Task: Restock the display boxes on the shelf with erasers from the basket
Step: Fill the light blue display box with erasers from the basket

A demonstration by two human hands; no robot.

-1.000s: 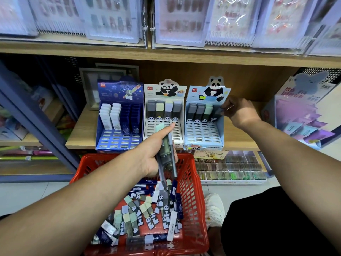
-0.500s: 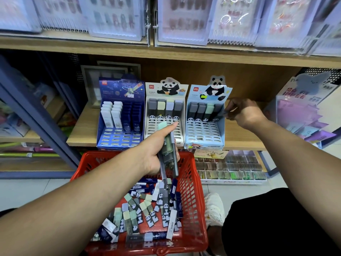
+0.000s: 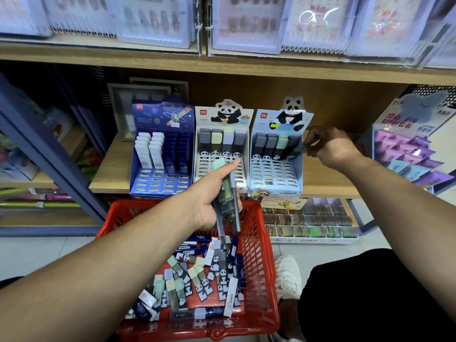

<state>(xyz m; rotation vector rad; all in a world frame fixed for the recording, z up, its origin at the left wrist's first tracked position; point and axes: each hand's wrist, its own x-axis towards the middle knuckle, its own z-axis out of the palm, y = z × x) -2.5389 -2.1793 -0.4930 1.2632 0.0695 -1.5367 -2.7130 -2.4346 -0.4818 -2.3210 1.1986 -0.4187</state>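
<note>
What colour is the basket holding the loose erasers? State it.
Red; the basket shows best in the head view.

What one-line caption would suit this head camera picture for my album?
Left hand grips spare erasers above the red plastic basket while right hand slots a dark eraser into the light-blue panda display box.

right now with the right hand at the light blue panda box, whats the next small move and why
Probably push the dark eraser fully down into the far-right slot of the light blue box: the right hand pinches its edge there, and it stands tilted beside three seated ones.
</note>
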